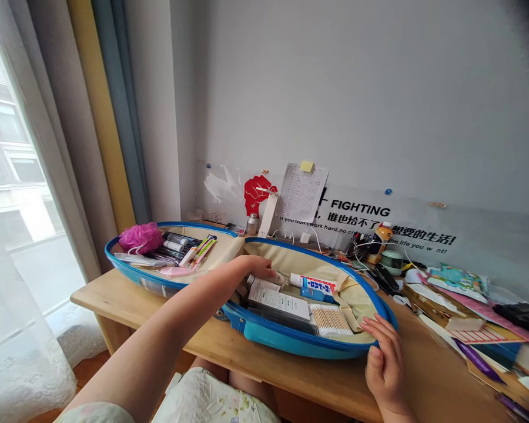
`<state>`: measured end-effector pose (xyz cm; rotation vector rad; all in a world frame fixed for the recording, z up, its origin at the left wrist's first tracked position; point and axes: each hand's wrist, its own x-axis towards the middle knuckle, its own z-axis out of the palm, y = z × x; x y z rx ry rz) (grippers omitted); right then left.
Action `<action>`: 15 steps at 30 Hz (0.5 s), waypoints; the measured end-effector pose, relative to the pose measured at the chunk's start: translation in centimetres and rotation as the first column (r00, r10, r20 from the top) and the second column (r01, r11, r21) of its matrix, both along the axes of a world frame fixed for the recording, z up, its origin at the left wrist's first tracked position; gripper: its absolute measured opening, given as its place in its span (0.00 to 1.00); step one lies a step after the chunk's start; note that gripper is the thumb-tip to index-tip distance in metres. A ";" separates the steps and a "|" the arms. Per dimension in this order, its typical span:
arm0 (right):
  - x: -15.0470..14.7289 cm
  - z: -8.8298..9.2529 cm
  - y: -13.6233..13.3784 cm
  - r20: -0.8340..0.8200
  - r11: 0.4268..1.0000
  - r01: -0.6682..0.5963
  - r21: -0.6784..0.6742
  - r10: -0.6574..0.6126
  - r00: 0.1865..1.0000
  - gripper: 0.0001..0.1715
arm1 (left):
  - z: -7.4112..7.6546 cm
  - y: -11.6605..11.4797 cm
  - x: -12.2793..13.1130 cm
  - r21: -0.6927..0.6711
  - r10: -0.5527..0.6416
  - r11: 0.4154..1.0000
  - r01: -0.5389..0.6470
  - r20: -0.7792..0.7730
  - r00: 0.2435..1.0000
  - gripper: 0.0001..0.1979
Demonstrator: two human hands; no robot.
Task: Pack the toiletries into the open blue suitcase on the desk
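Note:
An open blue suitcase point(286, 346) with a cream lining lies on the wooden desk. My left hand point(261, 268) reaches into its right half, fingers closed around a small clear bottle point(280, 277). At the right rim rests my right hand point(384, 352), its fingers spread over the edge and holding nothing. Beside the bottle lie a toothpaste tube point(312, 283), a blue tube point(320, 295), a white box point(280, 301) and a pack of cotton swabs point(330, 320). The left half holds a pink bath puff point(141, 237), pens and toothbrushes point(203, 251).
The desk point(427, 376) extends to the right, where papers, a purple item point(478, 359), an orange bottle point(380, 241) and cables are piled. A white lamp point(268, 214) stands behind the suitcase by the wall. Curtains hang at the left.

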<state>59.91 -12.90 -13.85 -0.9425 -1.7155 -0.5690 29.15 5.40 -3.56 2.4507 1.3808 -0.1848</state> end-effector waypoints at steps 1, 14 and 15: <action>0.0 0.0 0.0 -0.004 1.000 -0.002 0.000 0.002 1.000 0.21 | -0.1 0.0 0.0 0.004 0.002 1.000 -0.002 0.005 1.000 0.21; 0.0 0.0 0.0 -0.016 1.000 0.005 0.007 -0.005 1.000 0.21 | 0.5 -0.3 -0.8 0.089 0.004 0.996 -0.006 0.032 0.999 0.06; 0.0 0.0 0.0 -0.019 1.000 0.001 0.007 -0.001 1.000 0.20 | 0.5 -0.5 -0.8 0.087 0.008 0.996 -0.010 0.026 1.000 0.07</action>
